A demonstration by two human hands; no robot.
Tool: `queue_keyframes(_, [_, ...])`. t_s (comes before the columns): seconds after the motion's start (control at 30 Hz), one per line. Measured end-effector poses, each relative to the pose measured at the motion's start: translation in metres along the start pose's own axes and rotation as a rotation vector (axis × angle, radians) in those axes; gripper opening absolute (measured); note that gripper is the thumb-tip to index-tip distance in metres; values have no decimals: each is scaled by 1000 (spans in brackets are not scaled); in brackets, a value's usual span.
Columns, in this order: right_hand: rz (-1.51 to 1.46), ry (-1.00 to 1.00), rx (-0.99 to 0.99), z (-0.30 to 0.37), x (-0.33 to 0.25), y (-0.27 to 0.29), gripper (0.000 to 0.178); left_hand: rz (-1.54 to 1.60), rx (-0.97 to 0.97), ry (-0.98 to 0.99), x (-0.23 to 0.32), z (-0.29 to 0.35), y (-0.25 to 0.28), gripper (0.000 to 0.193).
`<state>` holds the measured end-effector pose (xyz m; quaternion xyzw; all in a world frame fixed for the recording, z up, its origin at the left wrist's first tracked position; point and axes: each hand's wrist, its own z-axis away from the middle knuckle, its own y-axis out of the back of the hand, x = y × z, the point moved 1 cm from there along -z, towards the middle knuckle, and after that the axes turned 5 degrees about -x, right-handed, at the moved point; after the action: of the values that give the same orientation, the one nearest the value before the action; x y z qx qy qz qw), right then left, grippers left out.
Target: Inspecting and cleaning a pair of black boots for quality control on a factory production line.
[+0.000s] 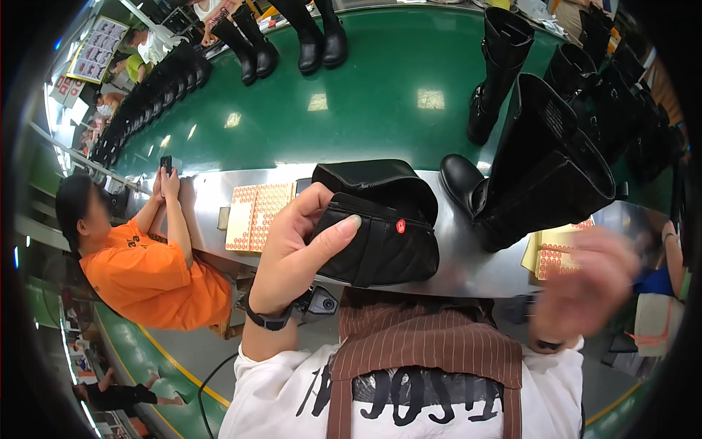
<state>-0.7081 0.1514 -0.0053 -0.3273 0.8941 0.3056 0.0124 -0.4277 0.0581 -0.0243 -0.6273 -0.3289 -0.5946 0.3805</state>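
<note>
Close in front of me is a black boot [384, 252] with a quilted shaft, its open top facing up and away. My left hand [300, 245] is closed on the shaft's rim, the thumb lying across the outside. A small red oval sticker [401, 226] sits on the shaft near the thumb. To the right, my right hand [589, 282] is smeared by motion, so its fingers cannot be read. It is beside a yellow-backed sheet of red stickers [553, 257]. Another black boot [537, 175] leans on the metal bench between the held boot and that sheet.
Sticker sheets [252, 216] lie left on the metal bench [468, 274]. Beyond runs a green surface [351, 110] carrying black boots [322, 44]. More boots [614, 102] crowd the right. A person in orange [157, 274] sits left, holding a phone [167, 164].
</note>
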Motion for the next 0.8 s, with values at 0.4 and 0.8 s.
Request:
queue_keyframes(0.4, [268,-238,-517,-54,13,46,85,-680,147,-396,37,41,-29,44])
queue_keyframes(0.8, [-83,-3,-1198,-105,-18,24,47,-941,85,-1155,29,2,-89,52])
